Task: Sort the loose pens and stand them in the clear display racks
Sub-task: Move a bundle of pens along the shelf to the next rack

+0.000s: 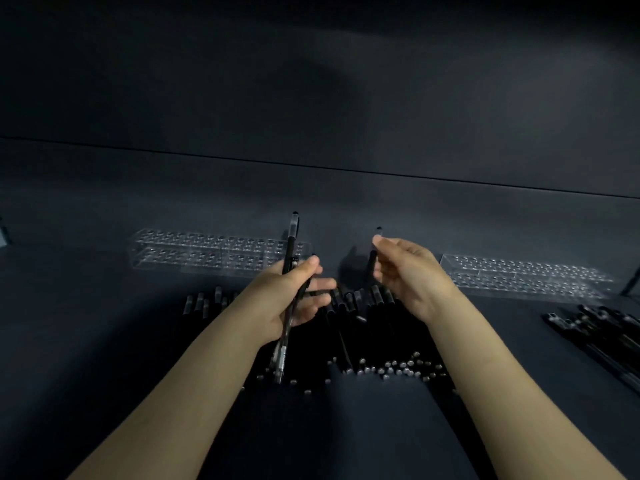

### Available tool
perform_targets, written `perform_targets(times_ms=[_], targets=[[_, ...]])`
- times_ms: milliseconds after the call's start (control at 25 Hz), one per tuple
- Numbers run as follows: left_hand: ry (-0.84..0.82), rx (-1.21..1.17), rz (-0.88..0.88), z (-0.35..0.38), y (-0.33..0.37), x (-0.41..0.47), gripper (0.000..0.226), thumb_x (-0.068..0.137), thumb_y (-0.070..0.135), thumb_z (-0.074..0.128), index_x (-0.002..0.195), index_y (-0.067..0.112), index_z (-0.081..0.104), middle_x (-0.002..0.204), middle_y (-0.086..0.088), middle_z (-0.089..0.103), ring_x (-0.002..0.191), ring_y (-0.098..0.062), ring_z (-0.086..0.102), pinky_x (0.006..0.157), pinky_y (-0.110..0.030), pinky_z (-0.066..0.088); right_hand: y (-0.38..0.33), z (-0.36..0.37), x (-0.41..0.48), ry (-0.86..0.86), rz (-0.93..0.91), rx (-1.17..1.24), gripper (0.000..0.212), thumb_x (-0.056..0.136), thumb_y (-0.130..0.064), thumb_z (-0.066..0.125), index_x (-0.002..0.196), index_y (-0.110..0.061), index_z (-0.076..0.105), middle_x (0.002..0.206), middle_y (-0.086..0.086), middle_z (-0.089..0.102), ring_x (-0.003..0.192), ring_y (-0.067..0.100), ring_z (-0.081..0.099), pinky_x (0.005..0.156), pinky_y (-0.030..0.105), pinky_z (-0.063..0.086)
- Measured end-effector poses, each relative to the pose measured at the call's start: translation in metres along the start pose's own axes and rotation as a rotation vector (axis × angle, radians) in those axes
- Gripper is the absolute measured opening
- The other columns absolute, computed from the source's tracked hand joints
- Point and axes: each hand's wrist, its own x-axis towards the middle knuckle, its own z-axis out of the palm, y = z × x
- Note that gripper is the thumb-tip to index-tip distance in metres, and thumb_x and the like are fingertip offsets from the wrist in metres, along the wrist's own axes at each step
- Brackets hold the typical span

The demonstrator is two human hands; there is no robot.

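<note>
Black plastic pens (363,306) lie in a loose heap on the dark table (104,341), under both hands. The left hand (294,299) grips a few pens (290,251). The right hand (412,275) pinches one pen (372,265). The left clear plastic rack (207,251) and the right clear plastic rack (519,275) both look empty, so I think almost all the work is left.

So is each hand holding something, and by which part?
The left hand grips a bundle of pens around its middle; the right hand pinches a single pen near its top end.
</note>
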Motion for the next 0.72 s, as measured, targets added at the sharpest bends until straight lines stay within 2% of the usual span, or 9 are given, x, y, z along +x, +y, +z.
perform_targets(times_ms=[80, 160, 280, 360, 480, 560, 600, 720], targets=[[-0.004, -0.017, -0.002, -0.001, -0.001, 0.002, 0.020, 0.095, 0.031, 0.060, 0.093, 0.011, 0.059, 0.064, -0.002, 0.071, 0.037, -0.004, 0.049, 0.033, -0.012, 0.033, 0.007, -0.004, -0.001, -0.047, 0.029, -0.204, 0.013, 0.091, -0.020, 0.063, 0.082, -0.011, 0.062, 0.070, 0.006, 0.055, 0.054, 0.011, 0.052, 0.052, 0.018, 0.048], [-0.038, -0.084, 0.001, -0.002, -0.001, 0.005, 0.022, 0.096, 0.029, 0.058, 0.086, 0.011, 0.054, 0.064, -0.002, 0.061, 0.037, -0.003, 0.039, 0.031, -0.013, 0.029, 0.016, -0.002, -0.002, -0.075, 0.004, -0.403, 0.013, 0.089, -0.019, 0.066, 0.082, -0.008, 0.065, 0.068, 0.008, 0.055, 0.051, 0.012, 0.050, 0.050, 0.020, 0.047], [-0.064, -0.122, 0.020, -0.002, -0.001, 0.006, 0.021, 0.098, 0.019, 0.057, 0.080, 0.009, 0.052, 0.073, -0.005, 0.054, 0.042, -0.004, 0.039, 0.035, -0.014, 0.032, 0.024, 0.003, -0.002, -0.045, -0.052, -0.571, 0.016, 0.085, -0.020, 0.071, 0.081, -0.005, 0.067, 0.066, 0.006, 0.058, 0.050, 0.014, 0.052, 0.052, 0.023, 0.049], [-0.059, -0.123, 0.050, -0.001, -0.001, 0.004, 0.015, 0.097, 0.012, 0.056, 0.083, 0.006, 0.055, 0.073, -0.007, 0.055, 0.043, -0.004, 0.042, 0.037, -0.014, 0.034, 0.028, 0.004, -0.001, -0.037, -0.064, -0.643, 0.018, 0.083, -0.023, 0.073, 0.081, -0.006, 0.068, 0.067, 0.004, 0.061, 0.051, 0.014, 0.055, 0.053, 0.023, 0.050], [-0.072, -0.071, 0.068, 0.002, -0.002, 0.001, 0.014, 0.097, 0.017, 0.058, 0.090, 0.006, 0.062, 0.072, -0.003, 0.059, 0.044, -0.003, 0.045, 0.037, -0.013, 0.035, 0.028, 0.004, -0.002, 0.007, -0.123, -0.704, 0.017, 0.082, -0.028, 0.073, 0.080, -0.011, 0.071, 0.068, 0.000, 0.063, 0.055, 0.010, 0.056, 0.055, 0.022, 0.049], [-0.125, -0.006, 0.053, 0.001, -0.001, -0.003, 0.016, 0.096, 0.023, 0.058, 0.093, 0.008, 0.062, 0.068, 0.001, 0.057, 0.041, -0.002, 0.041, 0.035, -0.013, 0.030, 0.024, 0.005, -0.005, 0.051, -0.202, -0.685, 0.019, 0.085, -0.032, 0.070, 0.079, -0.014, 0.072, 0.062, -0.007, 0.061, 0.054, 0.006, 0.053, 0.059, 0.023, 0.045], [-0.171, 0.026, 0.040, 0.001, 0.000, -0.006, 0.016, 0.096, 0.024, 0.059, 0.094, 0.009, 0.062, 0.065, 0.003, 0.055, 0.040, -0.001, 0.037, 0.035, -0.012, 0.027, 0.021, 0.007, -0.006, 0.037, -0.208, -0.603, 0.021, 0.087, -0.033, 0.067, 0.079, -0.014, 0.072, 0.062, -0.009, 0.061, 0.055, 0.005, 0.053, 0.061, 0.023, 0.043], [-0.348, 0.128, -0.018, 0.002, 0.001, -0.015, 0.014, 0.095, 0.023, 0.059, 0.094, 0.009, 0.062, 0.061, 0.006, 0.049, 0.038, 0.002, 0.030, 0.034, -0.011, 0.022, 0.012, 0.013, -0.012, -0.151, -0.075, -0.256, 0.025, 0.092, -0.032, 0.060, 0.097, -0.012, 0.073, 0.086, 0.001, 0.070, 0.075, 0.014, 0.059, 0.068, 0.027, 0.045]])
